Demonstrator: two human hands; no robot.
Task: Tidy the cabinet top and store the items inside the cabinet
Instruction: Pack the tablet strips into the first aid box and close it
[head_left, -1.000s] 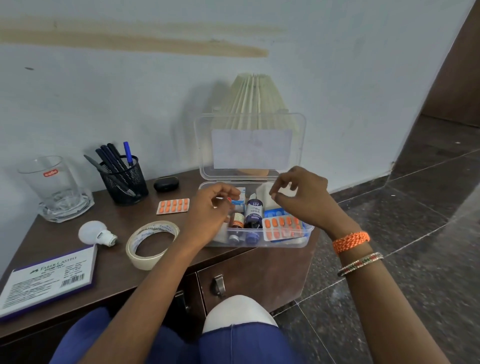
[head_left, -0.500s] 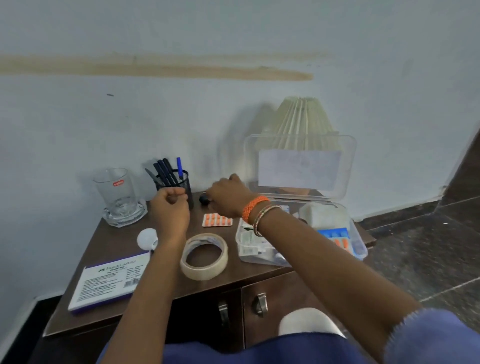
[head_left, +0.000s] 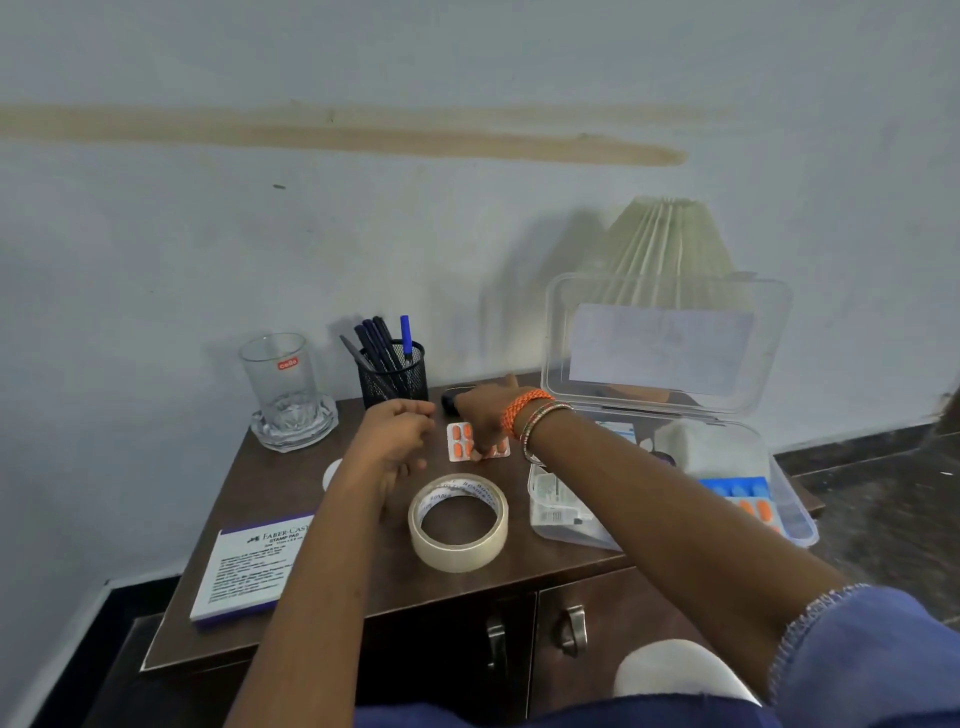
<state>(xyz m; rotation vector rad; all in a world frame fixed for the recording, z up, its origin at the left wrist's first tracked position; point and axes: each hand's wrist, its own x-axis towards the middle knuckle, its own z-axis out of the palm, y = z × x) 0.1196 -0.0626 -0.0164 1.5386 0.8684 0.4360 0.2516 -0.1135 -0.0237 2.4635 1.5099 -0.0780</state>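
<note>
Pinching at the near edge of the orange pill strip (head_left: 470, 441), your right hand (head_left: 480, 413) has its fingertips down on the foil; whether they have closed round it or only press it flat cannot be told. Your left hand (head_left: 397, 434) hovers loosely curled at about nine o'clock from the strip and holds nothing.

That strip lies flat on the cabinet top (head_left: 363, 582), between the pen holder (head_left: 393, 371) at twelve o'clock and the tape roll (head_left: 458, 521) at six. It is likely very light, thin and slick, so it will probably slide before it lifts; pry up an edge or drag it toward the rim, and grip the foil margin, not the blisters.

At three o'clock stands the open clear box (head_left: 670, 457) with other medicines in it. A glass (head_left: 283, 387), a stamp pad box (head_left: 249, 566) and a lamp (head_left: 667, 249) share the dark wood surface, against a pale wall; cabinet doors (head_left: 571, 629) below are closed.
</note>
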